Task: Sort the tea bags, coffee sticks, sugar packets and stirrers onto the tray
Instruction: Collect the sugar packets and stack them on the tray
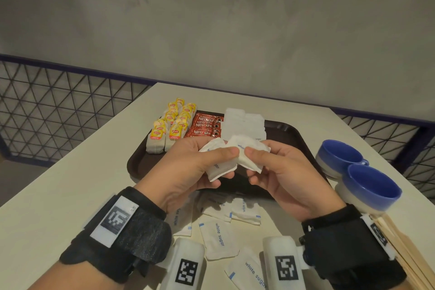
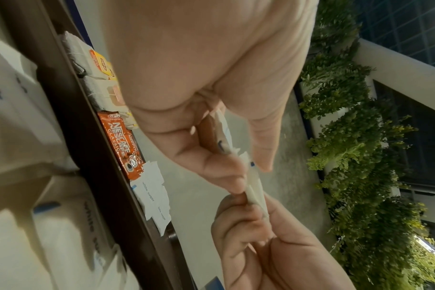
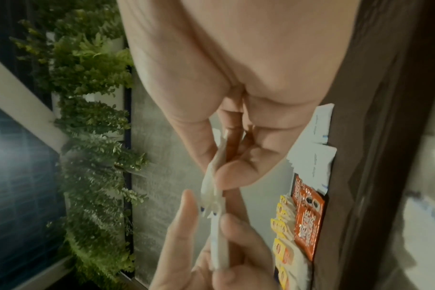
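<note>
Closest to the camera there's a scatter of loose sugar packets [image 1: 219, 238] lying on the desk [image 1: 70, 186], right between the wrists, so that pile isn't dealt with yet. Off at the right edge a bundle of wooden stirrers [image 1: 404, 249] sits on the desk too, not on the tray as far as I can see. Just above that, both hands are up over the near edge of the tray [image 1: 134, 165] and working together: the left hand [image 1: 193, 172] pinches a small stack of white sugar packets [image 1: 220, 167] between thumb and fingers, and the right hand [image 1: 284, 176] pinches another packet or two [image 1: 249, 155] right next to it, the two bunches touching in the middle. Looks to me like they're squaring up a handful before laying it down. Two blue cups [image 1: 353, 165] sit to the right of the tray. Further back on the tray it's pretty tidy: sugar packets in a row [image 1: 242, 122], red coffee sticks [image 1: 204, 126] beside them, yellow-tagged tea bags [image 1: 171, 125] at the far left. So I'd say tea and coffee look done, sugar is maybe halfway, stirrers not started.
</note>
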Demonstrator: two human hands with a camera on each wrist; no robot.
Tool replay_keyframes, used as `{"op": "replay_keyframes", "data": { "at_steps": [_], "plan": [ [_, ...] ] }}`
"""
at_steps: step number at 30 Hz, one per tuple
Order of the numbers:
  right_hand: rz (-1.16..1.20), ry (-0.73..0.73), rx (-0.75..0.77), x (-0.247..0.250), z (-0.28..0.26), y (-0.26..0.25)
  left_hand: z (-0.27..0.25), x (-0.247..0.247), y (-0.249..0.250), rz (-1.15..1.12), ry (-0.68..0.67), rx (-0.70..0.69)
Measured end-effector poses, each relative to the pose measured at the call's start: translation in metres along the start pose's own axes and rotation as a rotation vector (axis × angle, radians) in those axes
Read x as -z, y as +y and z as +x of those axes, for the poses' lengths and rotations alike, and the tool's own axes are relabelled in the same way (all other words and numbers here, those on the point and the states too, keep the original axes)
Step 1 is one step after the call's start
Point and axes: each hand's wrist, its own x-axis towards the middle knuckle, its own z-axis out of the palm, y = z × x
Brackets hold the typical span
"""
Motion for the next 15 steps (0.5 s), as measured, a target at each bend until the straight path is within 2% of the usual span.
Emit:
{"op": "replay_keyframes", "data": {
  "at_steps": [7,15],
  "plan": [
    [-0.007,-0.095,-0.116,-0.0073,-0.0012,0.0027,0.0048,0.0014,-0.0035,0.000,0.086,0.014],
    [-0.030,-0.130,-0.099,-0.0104,-0.0051,0.0036,0.0038,-0.0010,-0.0030,0.000,0.119,0.010]
  ]
}}
